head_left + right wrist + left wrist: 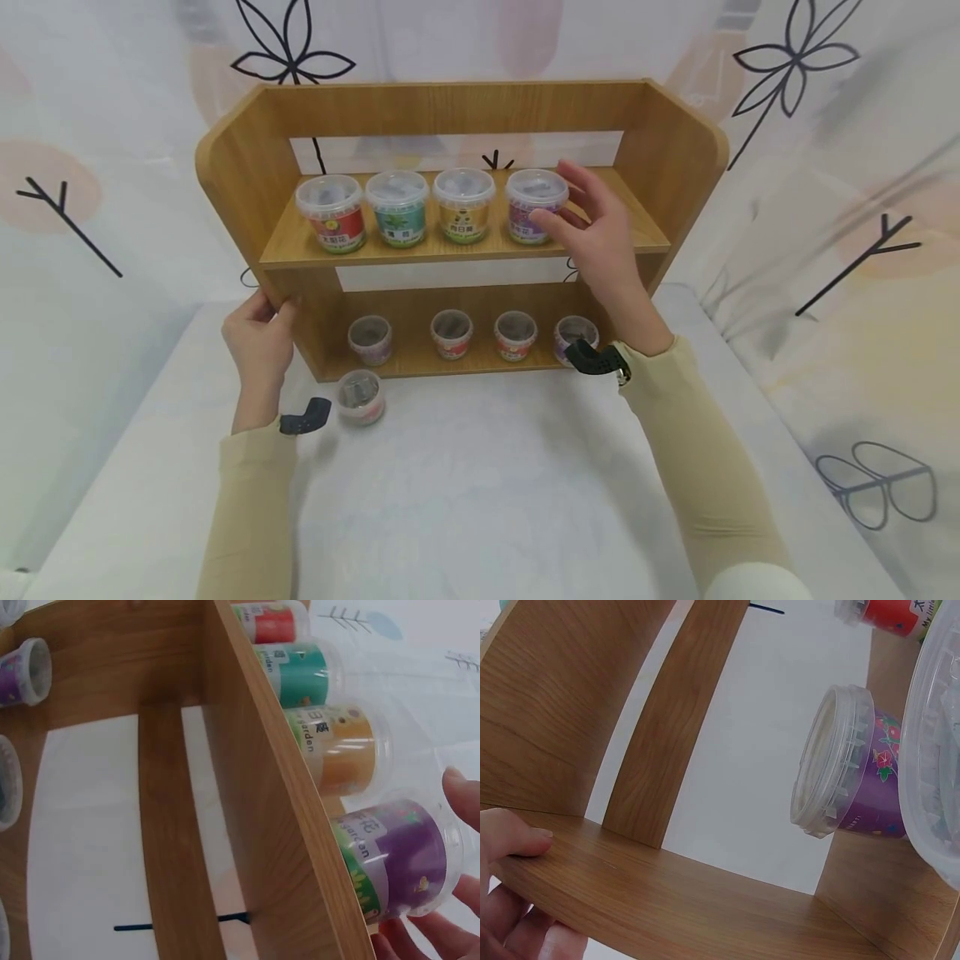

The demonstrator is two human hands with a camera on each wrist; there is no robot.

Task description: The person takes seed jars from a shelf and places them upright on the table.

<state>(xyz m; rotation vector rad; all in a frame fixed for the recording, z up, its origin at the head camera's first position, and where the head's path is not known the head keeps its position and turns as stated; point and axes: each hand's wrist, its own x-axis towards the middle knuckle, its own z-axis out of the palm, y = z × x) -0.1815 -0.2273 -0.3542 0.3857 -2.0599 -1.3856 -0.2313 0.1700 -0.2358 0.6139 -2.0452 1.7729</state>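
My left hand grips the left side panel of a wooden two-tier shelf; in the left wrist view its thumb lies on the panel, other fingers beyond the edge. At the upper tier's right end, my right hand is spread around a purple-labelled lidded plastic cup. In the right wrist view the thumb stands slightly apart from the lid, the fingers beside the cup. Left of it stand a yellow-labelled cup, a green one and a red one.
Several smaller-looking cups stand on the lower tier, among them a purple one and a red one. Another cup sits on the white tabletop before the shelf's left end. A patterned cloth hangs behind.
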